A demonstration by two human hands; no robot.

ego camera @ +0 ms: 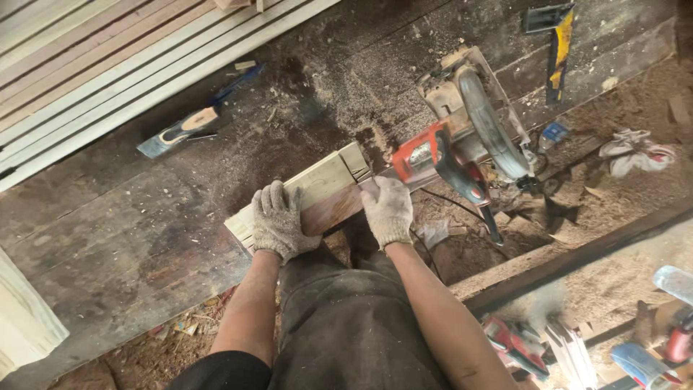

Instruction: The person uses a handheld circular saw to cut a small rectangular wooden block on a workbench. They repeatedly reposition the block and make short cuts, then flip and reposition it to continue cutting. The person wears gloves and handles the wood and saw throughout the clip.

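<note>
Head view: left hand (278, 220), gloved, pressed palm-down with fingers curled over the near end of a pale wooden block (317, 189) lying on the dark, sawdust-strewn tabletop (130, 231). Right hand (388, 209), gloved, closed over the block's other side, just beside the red circular saw (462, 141) resting at its far end. Blue-handled chisel (189, 126) well apart to the left, near stacked pale boards (94, 65).
</note>
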